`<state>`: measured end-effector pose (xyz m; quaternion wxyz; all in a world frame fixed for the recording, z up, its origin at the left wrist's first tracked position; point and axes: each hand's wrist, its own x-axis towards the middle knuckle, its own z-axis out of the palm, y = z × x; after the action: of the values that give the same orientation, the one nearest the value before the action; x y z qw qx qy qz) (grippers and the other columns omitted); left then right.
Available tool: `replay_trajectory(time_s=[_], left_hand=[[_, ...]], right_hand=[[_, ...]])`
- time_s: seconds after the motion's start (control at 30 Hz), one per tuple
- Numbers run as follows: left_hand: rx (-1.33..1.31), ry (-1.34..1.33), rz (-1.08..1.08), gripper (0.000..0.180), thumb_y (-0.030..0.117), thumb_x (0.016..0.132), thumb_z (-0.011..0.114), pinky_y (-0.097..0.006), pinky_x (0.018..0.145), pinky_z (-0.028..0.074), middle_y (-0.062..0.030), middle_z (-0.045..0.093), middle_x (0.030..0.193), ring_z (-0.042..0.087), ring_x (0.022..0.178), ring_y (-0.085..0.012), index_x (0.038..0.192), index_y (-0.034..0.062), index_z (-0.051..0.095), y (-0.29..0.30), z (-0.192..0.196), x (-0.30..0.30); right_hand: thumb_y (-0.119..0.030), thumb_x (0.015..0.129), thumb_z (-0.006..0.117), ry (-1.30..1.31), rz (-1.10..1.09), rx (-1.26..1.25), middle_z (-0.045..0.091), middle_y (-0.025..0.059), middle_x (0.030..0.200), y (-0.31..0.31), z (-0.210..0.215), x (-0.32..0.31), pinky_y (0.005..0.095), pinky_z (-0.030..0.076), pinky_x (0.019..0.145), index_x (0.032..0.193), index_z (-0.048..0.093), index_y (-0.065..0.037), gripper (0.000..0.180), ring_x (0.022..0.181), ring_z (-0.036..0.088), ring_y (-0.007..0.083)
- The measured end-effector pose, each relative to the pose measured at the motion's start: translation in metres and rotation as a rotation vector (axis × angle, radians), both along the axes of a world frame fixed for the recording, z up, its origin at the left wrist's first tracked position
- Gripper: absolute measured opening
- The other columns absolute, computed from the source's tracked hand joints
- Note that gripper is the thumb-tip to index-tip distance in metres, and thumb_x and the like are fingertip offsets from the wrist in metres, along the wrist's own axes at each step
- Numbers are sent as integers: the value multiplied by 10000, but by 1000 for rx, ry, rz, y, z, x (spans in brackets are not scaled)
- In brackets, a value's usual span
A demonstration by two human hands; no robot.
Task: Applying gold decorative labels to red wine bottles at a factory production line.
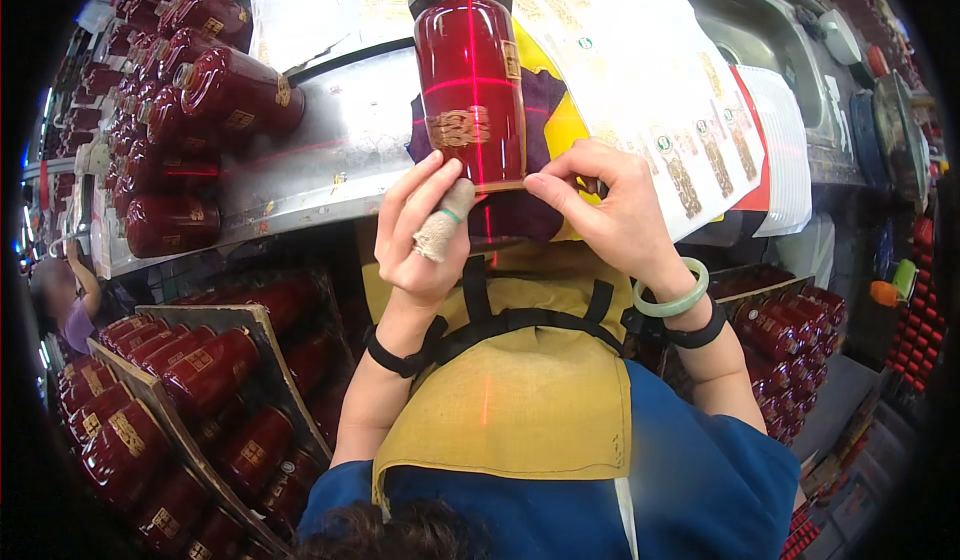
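A: From over the worker's head, where is the piece in hand?

B: Upper middle of the frame: a deep red bottle lying with its neck at the top edge and its base toward the worker. Purple cloth and some yellow cloth show around it, and thin red light lines fall across the glass.

A: And the hands?

B: Apart from each other, near the bottle's base. The left hand has its fingertips on the glass just below the gold emblem, with one digit wrapped; I can't tell whether it presses or just steadies. The right hand has thumb and finger drawn in at the base's right corner. Whether anything is pinched there, I can't tell.

A: How far along would you say it is?

B: This bottle looks well along to me. The big emblem is on its face, and a smaller gold mark sits on its right side. The base edge seems to be what has the worker's attention.

A: And the rest?

B: White sheets at upper right carry many gold motifs, so I'd guess there's plenty left to do. Bottles at upper left and racked bottles at lower left show gold marks too; whether those are finished, I can't say.
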<state>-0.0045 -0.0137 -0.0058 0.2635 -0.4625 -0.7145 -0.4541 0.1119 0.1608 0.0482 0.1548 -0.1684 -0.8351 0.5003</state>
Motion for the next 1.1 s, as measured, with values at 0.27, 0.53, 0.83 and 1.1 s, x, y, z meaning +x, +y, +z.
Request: replay_trajectory(time_s=[0.27, 0.53, 0.83, 1.1], left_hand=[[-27, 57, 7, 369, -113, 811, 785, -376, 911, 605, -187, 734, 1161, 710, 1065, -320, 1170, -107, 695, -3, -4, 5], [-78, 29, -48, 352, -46, 801, 825, -394, 925, 595, -148, 725, 1192, 688, 1109, -335, 1137, -67, 721, 7, 6, 9], [42, -118, 18, 299, -95, 776, 803, -405, 899, 625, -164, 737, 1158, 714, 1076, -350, 1064, -92, 725, -1, -9, 4], [-52, 67, 84, 427, -46, 803, 835, -376, 945, 594, -185, 689, 1257, 636, 1198, -314, 1203, -95, 694, 5, -4, 14]], right_hand=[[-169, 878, 800, 4, -16, -29, 662, 110, 703, 1, -2, -1, 363, 451, 624, 829, 739, 15, 199, 646, 590, 222], [-163, 878, 795, 4, -16, -15, 677, 120, 721, 3, -8, 0, 360, 463, 627, 839, 741, 22, 197, 648, 603, 226], [-159, 886, 803, 9, -6, -47, 673, 103, 733, -4, 1, -4, 318, 471, 606, 859, 744, 18, 188, 638, 610, 174], [-179, 889, 800, 5, -16, -37, 663, 102, 718, -5, -5, -3, 335, 455, 597, 842, 744, 10, 202, 629, 592, 181]])
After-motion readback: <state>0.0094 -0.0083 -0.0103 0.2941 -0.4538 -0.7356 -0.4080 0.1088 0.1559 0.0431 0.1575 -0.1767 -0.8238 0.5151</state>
